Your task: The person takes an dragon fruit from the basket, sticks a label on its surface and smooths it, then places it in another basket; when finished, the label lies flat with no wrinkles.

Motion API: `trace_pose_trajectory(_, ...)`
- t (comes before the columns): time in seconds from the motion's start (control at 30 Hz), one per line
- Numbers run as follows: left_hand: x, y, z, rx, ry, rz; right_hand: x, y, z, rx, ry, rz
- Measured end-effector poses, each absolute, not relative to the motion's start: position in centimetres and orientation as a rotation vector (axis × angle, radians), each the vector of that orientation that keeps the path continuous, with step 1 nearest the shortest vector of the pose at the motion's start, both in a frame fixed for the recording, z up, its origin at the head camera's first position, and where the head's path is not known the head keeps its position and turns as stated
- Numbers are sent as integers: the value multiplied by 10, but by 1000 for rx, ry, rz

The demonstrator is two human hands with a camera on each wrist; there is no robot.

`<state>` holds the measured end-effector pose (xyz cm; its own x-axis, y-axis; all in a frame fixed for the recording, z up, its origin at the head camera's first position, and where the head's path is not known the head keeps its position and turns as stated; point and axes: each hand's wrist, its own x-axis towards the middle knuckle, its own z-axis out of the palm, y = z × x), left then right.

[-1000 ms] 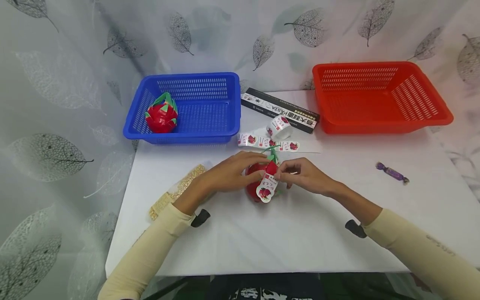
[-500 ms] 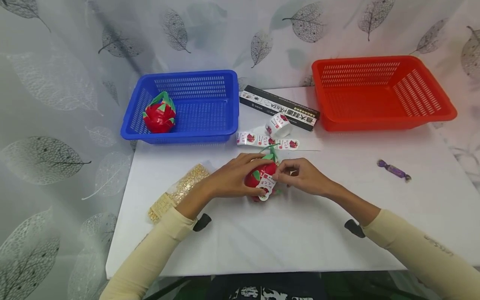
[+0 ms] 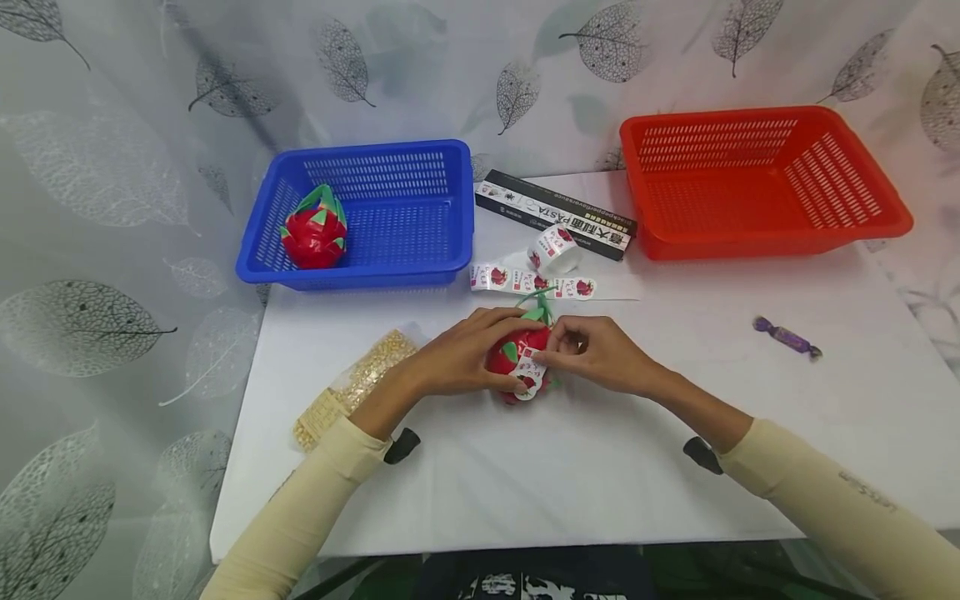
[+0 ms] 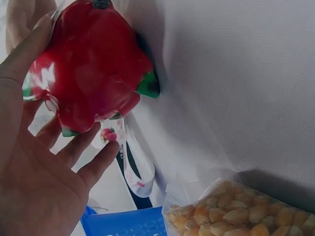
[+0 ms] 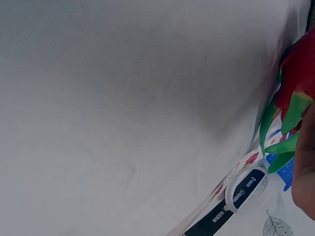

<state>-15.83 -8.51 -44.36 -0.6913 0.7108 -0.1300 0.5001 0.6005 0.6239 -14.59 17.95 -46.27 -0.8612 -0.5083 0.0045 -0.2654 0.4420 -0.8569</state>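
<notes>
A red toy dragon fruit with green leaf tips (image 3: 534, 337) stands near the middle of the white table. My left hand (image 3: 463, 357) grips it from the left; in the left wrist view, the fingers of that hand curve round the red body (image 4: 98, 59), with the thumb near a thin sticker edge. A white sticker with fruit pictures (image 3: 529, 377) lies against the front of the fruit. My right hand (image 3: 602, 357) pinches the sticker's upper end between thumb and curled fingers. The right wrist view catches only the edge of that hand (image 5: 305, 169) beside the green leaves (image 5: 295, 113).
A blue basket (image 3: 356, 277) holds another dragon fruit (image 3: 313, 237). At the back right is a red basket (image 3: 772, 247). Between them lie a black pasta box (image 3: 555, 214) and a sticker roll (image 3: 553, 250). A corn bag (image 3: 360, 383) lies left, a purple wrapped candy (image 3: 787, 337) right.
The sticker, earlier raised in front of the fruit between both hands, now lies closer against its surface. The left thumb has moved down to the sticker's lower part; the right hand has shifted slightly.
</notes>
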Motion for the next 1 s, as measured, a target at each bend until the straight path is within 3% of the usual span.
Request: trace_pose_trajectory(1.0, -161, -85, -445, 951, 2407, 823, -155, 170, -460, -592, 2459, -1245)
